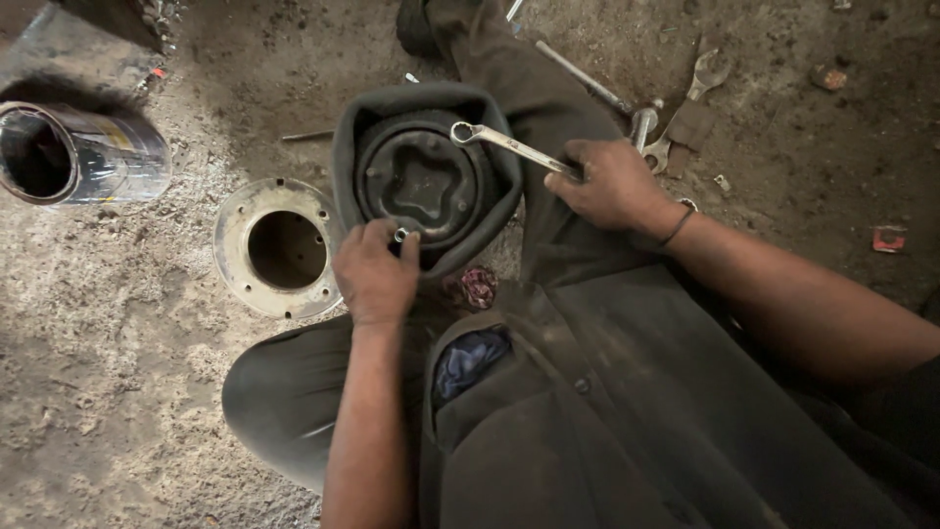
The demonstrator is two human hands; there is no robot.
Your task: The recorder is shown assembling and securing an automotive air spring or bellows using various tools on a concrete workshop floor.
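A round dark metal hub (423,183) with a star-shaped centre lies between my legs, wrapped at its rim by a dark rubber boot (352,147). My left hand (375,274) rests on the near edge of the hub and pinches a small silver nut (400,235). My right hand (612,184) grips the shaft of a silver ring spanner (509,147). The spanner's ring end hovers over the hub's upper right edge.
A rusty round flange (235,227) with a central hole lies on the dirt to the left. A metal can (78,155) lies on its side at far left. Open-end spanners (690,108) and a thin rod (580,73) lie beyond my right hand.
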